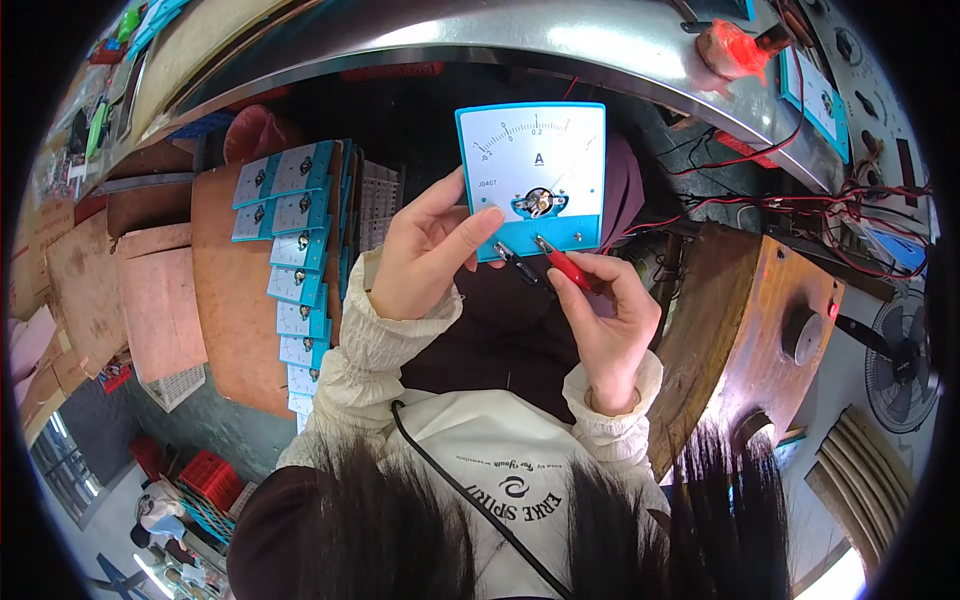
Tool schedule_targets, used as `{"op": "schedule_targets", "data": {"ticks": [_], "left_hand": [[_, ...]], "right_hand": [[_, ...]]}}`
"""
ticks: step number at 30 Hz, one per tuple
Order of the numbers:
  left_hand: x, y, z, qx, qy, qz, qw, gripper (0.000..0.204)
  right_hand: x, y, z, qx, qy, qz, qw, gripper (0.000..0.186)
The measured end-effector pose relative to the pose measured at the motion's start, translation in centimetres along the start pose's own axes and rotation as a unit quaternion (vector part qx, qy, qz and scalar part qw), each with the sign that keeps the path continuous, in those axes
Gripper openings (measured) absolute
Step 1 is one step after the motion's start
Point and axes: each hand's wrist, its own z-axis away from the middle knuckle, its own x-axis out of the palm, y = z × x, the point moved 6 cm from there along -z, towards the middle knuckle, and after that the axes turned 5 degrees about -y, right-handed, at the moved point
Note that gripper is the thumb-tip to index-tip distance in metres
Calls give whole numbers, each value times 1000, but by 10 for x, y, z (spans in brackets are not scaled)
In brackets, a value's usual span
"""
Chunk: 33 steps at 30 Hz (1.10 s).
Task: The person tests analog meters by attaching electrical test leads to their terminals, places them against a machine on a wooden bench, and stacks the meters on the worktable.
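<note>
- Over the lap (475,345), a meter (572,150) was held face up to the wearer, likely so its dial could be read.
- Left hand (425,250): fingers clamped on the meter's lower left edge, seemingly steadying it.
- Right hand (615,305): fingers pinched on the red clip (568,267), tip at the meter's lower front, perhaps for aim.
- Beside it, the black clip (516,263) sat at the meter unpinched.
- Other meters (293,285) overlapped leftward on a board (235,300), probably saving room.

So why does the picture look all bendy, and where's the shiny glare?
In the head view, the fisheye lens makes the metal bench look curved and the corners go black; in that same head view, white glare shines on the bench, while the blue-and-white meter looks fairly sharp.
</note>
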Motion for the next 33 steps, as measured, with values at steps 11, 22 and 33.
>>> {"op": "schedule_targets", "data": {"ticks": [11,22,33], "left_hand": [[-9,-3,4,14,17,11,1000,56],[-5,-5,3,14,6,27,1000,46],[25,3,-11,28,-6,42,999,45]], "right_hand": [[7,-5,-4,-20,-5,27,999,21],[0,-16,-6,-55,-8,50,997,20],[-43,-30,6,-187,35,82,978,18]]}}
